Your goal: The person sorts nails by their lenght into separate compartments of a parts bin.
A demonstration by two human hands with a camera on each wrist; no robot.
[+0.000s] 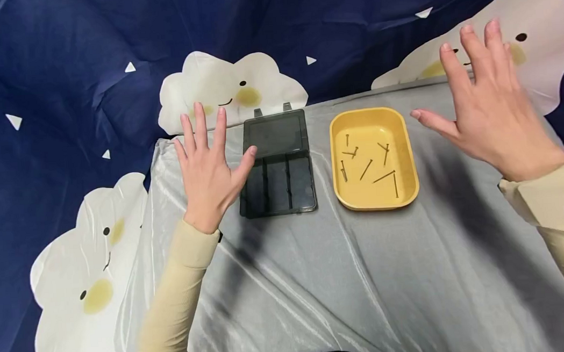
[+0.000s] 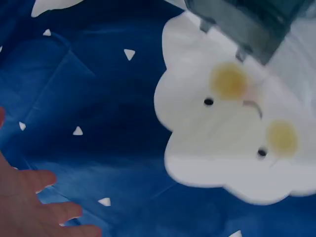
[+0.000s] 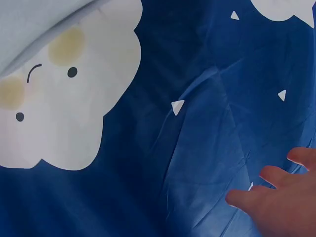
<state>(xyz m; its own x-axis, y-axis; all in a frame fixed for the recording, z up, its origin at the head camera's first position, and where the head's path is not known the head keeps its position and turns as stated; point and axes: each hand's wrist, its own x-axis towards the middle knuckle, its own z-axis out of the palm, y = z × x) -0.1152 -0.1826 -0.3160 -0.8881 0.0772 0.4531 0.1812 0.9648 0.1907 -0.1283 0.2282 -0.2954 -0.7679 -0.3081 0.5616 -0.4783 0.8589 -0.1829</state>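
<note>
My left hand (image 1: 209,177), fingers spread, hovers over the left side of the table with nothing in it. Just right of it lies a dark translucent divided box (image 1: 277,184), its lid (image 1: 275,134) flipped back toward the far edge. The compartments in view hold nothing. Further right stands a yellow tray (image 1: 340,194) with several screws (image 1: 366,169) scattered on its bottom. My right hand (image 1: 493,104) is raised to the right of the tray, also spread and holding nothing. In the wrist views, fingers of the left hand (image 2: 29,207) and right hand (image 3: 281,197) show at the lower corners.
A grey cloth (image 1: 288,283) with creases covers the table. Behind and to the left hangs a dark blue fabric (image 1: 84,37) printed with white smiling clouds (image 1: 228,85) and small triangles. The table's far edge runs just behind the box and tray.
</note>
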